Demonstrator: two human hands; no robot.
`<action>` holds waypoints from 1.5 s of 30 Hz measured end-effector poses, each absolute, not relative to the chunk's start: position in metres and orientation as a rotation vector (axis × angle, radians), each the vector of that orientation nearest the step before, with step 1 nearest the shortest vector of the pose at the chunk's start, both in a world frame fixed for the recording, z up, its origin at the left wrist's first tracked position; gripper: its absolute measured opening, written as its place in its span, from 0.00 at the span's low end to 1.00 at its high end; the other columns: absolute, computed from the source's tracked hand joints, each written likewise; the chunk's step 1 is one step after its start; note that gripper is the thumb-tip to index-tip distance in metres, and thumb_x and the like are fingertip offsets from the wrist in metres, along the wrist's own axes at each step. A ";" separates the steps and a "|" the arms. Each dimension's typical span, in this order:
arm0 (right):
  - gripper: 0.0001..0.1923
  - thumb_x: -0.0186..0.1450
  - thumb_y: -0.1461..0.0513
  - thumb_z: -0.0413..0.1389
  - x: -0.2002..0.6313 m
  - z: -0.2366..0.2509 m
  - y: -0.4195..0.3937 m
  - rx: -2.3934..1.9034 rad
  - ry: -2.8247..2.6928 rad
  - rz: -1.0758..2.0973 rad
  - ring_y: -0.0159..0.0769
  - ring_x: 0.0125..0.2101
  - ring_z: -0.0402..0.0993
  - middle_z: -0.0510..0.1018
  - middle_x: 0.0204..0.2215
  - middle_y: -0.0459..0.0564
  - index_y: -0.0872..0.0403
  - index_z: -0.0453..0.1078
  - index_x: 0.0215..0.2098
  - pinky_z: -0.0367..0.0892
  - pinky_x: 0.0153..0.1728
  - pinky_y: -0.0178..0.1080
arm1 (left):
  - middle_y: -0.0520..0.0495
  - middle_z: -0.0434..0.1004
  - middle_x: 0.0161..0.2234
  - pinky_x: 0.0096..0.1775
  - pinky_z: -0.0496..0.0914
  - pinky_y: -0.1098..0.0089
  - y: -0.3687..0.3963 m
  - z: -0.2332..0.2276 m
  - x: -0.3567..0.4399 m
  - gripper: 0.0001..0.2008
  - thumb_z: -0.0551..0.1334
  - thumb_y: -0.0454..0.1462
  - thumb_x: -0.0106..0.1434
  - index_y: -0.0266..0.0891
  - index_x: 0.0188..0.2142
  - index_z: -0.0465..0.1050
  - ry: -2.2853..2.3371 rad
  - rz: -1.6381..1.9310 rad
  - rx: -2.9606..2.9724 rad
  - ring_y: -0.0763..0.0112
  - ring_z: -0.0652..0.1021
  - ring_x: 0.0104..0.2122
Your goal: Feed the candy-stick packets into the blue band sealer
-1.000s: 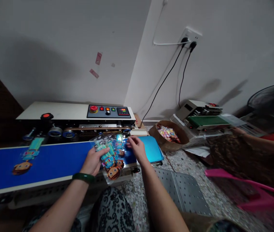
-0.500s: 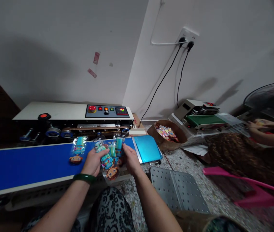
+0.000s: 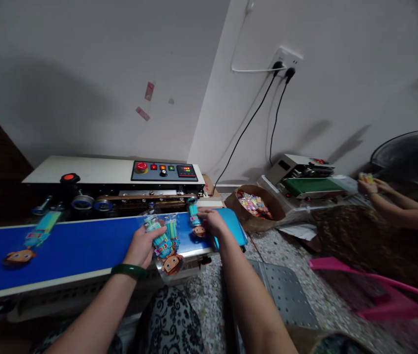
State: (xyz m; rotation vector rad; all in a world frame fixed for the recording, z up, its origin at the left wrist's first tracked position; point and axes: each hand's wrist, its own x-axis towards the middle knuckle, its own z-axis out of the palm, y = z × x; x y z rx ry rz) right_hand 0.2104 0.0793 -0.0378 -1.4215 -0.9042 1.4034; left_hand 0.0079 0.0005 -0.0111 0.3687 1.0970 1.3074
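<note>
My left hand (image 3: 140, 248), with a green bangle at the wrist, grips several clear packets (image 3: 162, 248) fanned over the blue conveyor belt (image 3: 94, 246). They hold striped sticks and a cartoon monkey-like face at the bottom. At the belt's right end my right hand (image 3: 211, 222) is closed on the edge of a single packet (image 3: 196, 223), its top at the intake of the band sealer (image 3: 83, 169). Another packet (image 3: 34, 241) lies tilted on the belt at the far left, its top edge near the sealer's wheels.
A shiny blue plate (image 3: 233, 223) adjoins the belt's right end. Beyond it stands a round brown container (image 3: 238, 204) of wrapped packets. A smaller sealer with a green belt (image 3: 304, 185), a pink chair (image 3: 371, 282) and another person's hands (image 3: 373, 187) are at right.
My right hand has moved right from the stack, bringing one packet to the sealer's intake. The packet on the belt has travelled left. My left hand stays put. The other person's hands shifted left.
</note>
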 end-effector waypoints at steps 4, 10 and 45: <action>0.14 0.48 0.56 0.60 0.195 -0.029 0.062 -1.373 -0.918 1.305 0.28 0.20 0.68 0.73 0.21 0.47 0.57 0.67 0.29 0.63 0.22 0.31 | 0.47 0.76 0.24 0.29 0.72 0.67 0.002 -0.011 0.008 0.16 0.68 0.29 0.38 0.32 0.30 0.71 1.056 1.323 0.350 0.67 0.76 0.25; 0.17 0.45 0.59 0.63 0.154 -0.031 0.005 -1.084 -1.083 1.699 0.31 0.26 0.70 0.75 0.26 0.45 0.56 0.71 0.32 0.64 0.28 0.32 | 0.46 0.77 0.27 0.31 0.71 0.67 -0.002 -0.010 0.013 0.17 0.69 0.31 0.39 0.32 0.32 0.72 0.978 1.312 0.420 0.65 0.77 0.28; 0.14 0.47 0.58 0.63 0.154 -0.032 -0.005 -0.994 -0.895 1.735 0.31 0.26 0.70 0.75 0.26 0.46 0.57 0.71 0.30 0.66 0.29 0.34 | 0.39 0.76 0.40 0.36 0.70 0.67 -0.007 -0.012 0.017 0.21 0.69 0.40 0.42 0.34 0.37 0.74 1.047 1.199 0.549 0.61 0.76 0.37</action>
